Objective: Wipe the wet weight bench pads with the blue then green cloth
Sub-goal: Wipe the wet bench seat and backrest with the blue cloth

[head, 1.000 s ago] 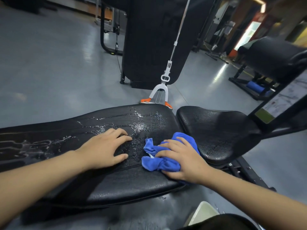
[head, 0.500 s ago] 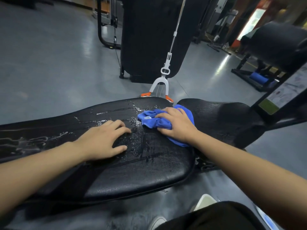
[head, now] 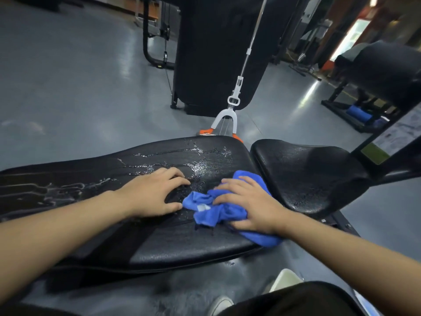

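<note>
While water beads over much of the long back pad point(head: 159, 242), so the blue pass looks barely begun and no green cloth is in sight, the right hand point(head: 248, 205) presses the bunched blue cloth point(head: 211, 213) flat-fingered near the pad's seat end, and the left hand point(head: 152, 192) rests spread beside it.

One head-worn, wide-angle view looks forward and steeply down from above the near edge of the bench point(head: 182, 245), close enough that both forearms enter from the bottom corners. The bench fills the middle; the floor point(head: 68, 87) and gym machines recede toward the far, curved top edge.
</note>
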{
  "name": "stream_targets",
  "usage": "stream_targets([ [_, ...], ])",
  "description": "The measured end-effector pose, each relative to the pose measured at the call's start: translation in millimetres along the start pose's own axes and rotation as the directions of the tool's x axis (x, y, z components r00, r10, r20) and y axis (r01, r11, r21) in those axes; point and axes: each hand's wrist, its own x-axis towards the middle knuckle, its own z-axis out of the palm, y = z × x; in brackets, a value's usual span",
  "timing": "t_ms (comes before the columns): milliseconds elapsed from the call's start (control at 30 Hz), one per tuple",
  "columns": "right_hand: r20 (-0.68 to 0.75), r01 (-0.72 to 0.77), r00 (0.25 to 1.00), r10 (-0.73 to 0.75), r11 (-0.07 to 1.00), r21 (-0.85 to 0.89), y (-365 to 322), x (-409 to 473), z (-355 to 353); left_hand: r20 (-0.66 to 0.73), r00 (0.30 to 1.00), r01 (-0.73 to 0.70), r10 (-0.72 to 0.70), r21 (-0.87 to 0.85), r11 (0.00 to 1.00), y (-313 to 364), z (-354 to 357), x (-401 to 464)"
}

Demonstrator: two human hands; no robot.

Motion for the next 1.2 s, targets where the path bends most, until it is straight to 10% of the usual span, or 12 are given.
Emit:
stream_targets([
  [433,-0.161,-0.416,0.897,0.411,0.909,-0.001,111.4,132.3,-5.5,-0.059,0.998,-0.035,0.031,-0.068,0.997,-16.5,5.5,-3.5],
  [900,-0.063,-0.146,0.987,0.146,0.989,0.013,23.3,51.8,8.2,-0.035,0.999,0.039,-0.04,-0.034,0.999,-21.2,2.1,-27.2],
  [1200,-0.128,-0.286,0.95,0.284,0.958,0.002,68.7,122.3,4.0,-0.094,0.996,-0.02,0.015,-0.052,0.998,-37.9,1.8,-27.1],
])
